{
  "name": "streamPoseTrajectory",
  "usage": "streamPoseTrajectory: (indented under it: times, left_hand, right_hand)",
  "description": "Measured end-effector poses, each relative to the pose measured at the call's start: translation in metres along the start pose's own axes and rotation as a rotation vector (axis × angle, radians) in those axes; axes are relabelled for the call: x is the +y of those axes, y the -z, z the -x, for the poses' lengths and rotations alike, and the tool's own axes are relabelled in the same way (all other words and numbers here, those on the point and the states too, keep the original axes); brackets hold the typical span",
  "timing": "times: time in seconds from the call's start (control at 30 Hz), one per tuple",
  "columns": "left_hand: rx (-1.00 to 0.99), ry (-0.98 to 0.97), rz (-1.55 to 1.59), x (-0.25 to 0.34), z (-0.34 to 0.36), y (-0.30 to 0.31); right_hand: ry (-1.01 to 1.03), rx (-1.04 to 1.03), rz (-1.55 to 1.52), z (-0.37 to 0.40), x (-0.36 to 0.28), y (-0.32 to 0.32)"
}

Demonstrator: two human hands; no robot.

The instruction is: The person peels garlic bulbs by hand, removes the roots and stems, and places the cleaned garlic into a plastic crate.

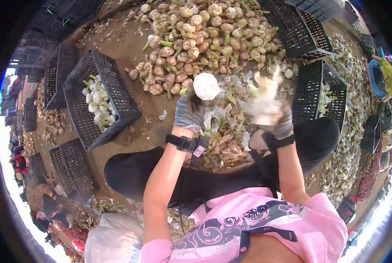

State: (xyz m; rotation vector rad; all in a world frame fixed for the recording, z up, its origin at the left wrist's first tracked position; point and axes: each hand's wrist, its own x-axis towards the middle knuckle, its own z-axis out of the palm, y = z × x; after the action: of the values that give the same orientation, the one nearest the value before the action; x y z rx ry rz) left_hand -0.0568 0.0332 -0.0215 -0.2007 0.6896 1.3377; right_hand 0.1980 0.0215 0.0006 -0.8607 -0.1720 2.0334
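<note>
My left hand, in a grey striped glove, holds a clean white garlic bulb at its fingertips, in front of the heap of unpeeled garlic. My right hand, also gloved, is closed and smeared by motion. Pale, blurred husks show at its fingers; what exactly it grips is hard to make out. Loose peelings lie on the ground between the two hands, in front of my crossed legs.
A black crate with white bulbs stands at the left, another crate with bulbs at the right. More crates stand at left. A white sack is beside me. People sit at far left.
</note>
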Motion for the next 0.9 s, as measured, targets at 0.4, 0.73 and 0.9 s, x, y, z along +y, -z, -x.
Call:
streamPoseTrajectory:
  times: [0.4, 0.73, 0.9]
  left_hand:
    - [0.042, 0.011, 0.000, -0.014, -0.001, 0.009]
    - [-0.082, 0.019, -0.065, 0.003, 0.014, -0.014]
    - [0.062, -0.101, -0.178, 0.000, 0.011, 0.002]
  right_hand:
    - [1.062, -0.172, 1.626, -0.052, 0.050, -0.076]
    - [0.040, 0.040, -0.300, -0.094, 0.048, -0.020]
    - [0.454, -0.096, 0.713, -0.057, 0.057, -0.089]
